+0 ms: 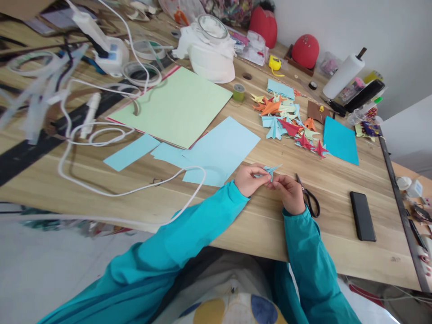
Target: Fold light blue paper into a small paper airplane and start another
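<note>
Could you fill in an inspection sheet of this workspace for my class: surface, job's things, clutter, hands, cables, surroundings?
Surface: wooden table, visible grain.
Job's things: folded blue paper between the hands; colourful folded paper shapes heaped beyond; light-blue sheet to the left; scissors beside the right hand.
Clutter: phone at right; yellow tape measure towards the back.
Hands: left hand and right hand both pinch the folded blue paper.
Cables: white cable loops across the left side.
Surroundings: pale wall behind.
</note>
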`<state>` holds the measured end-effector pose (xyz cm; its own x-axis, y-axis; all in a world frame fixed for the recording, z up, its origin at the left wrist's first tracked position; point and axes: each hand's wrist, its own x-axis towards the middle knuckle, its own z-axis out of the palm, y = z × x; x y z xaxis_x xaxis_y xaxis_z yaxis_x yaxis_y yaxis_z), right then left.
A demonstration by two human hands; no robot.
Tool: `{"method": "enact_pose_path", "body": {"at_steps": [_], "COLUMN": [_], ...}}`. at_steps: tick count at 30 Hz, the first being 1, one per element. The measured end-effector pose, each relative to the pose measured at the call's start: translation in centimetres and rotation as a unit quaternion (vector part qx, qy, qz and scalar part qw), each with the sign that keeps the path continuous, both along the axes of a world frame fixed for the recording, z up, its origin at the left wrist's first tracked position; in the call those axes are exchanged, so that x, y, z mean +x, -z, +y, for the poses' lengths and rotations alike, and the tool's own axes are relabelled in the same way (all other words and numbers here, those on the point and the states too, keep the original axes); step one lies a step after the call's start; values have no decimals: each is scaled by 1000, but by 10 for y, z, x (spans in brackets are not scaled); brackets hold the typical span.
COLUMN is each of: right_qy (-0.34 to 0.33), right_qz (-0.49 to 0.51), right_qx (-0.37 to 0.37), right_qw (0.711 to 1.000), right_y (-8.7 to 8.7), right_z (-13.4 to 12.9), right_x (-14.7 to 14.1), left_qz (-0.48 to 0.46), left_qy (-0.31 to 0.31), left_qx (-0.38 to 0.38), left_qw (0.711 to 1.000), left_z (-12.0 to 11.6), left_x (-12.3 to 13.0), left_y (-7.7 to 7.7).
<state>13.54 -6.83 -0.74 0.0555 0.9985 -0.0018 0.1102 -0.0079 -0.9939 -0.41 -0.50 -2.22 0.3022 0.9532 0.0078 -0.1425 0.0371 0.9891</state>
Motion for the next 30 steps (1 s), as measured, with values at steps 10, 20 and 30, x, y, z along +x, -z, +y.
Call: {"method": "enact_pose_path", "body": {"at_steps": [10,20,30], "right_qy": [-25,-15,24], "right_qz": [53,104,-15], "right_qx": [-51,-87,-25], "right_qw": [997,991,999], "right_y": [5,5,2], "right_z": [2,2,-1], "right_x": [3,2,-1], "left_qz": [45,59,57], "left_qy": [1,10,11], "left_qx": [58,78,71], "left_qw": [997,995,996], "left_z": [-5,-7,-8], "left_x": [-2,-3,-1], "left_y": [-6,-10,-7]}}
